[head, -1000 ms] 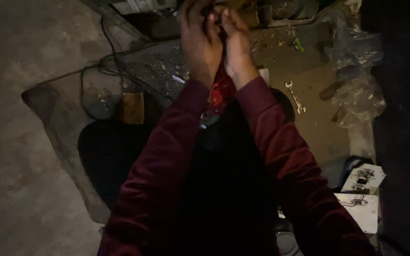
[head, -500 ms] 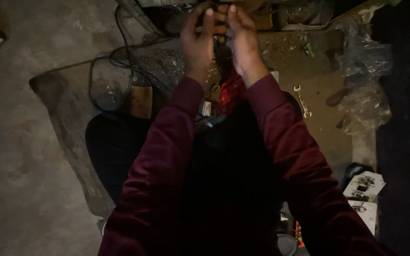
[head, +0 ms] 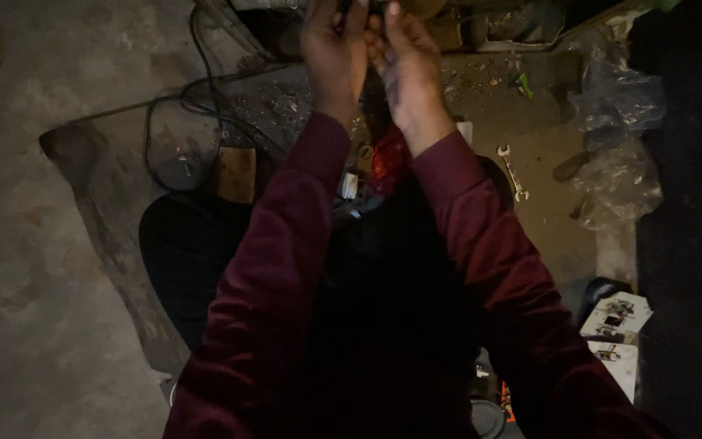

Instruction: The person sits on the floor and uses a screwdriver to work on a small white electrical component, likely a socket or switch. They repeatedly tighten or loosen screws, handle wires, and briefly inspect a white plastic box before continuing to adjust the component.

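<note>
Matt maroon cloth sleeves (head: 286, 244) soak up the dim light. Below them the concrete floor (head: 34, 268) looks rough, dusty and mottled. A small open-ended wrench (head: 512, 172) glints as bare polished metal near the floor's right edge, beside crinkled clear plastic bags (head: 615, 138), glossy and wrinkled. A black cable (head: 174, 122) shows a smooth rubbery sheen, and a wooden block (head: 237, 173) looks dull.

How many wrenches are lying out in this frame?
1. A single open-ended wrench lies on the dusty floor to the right of the right hand's maroon sleeve, near crumpled clear plastic bags. The scene is dim and cluttered, so others may be hidden.
</note>
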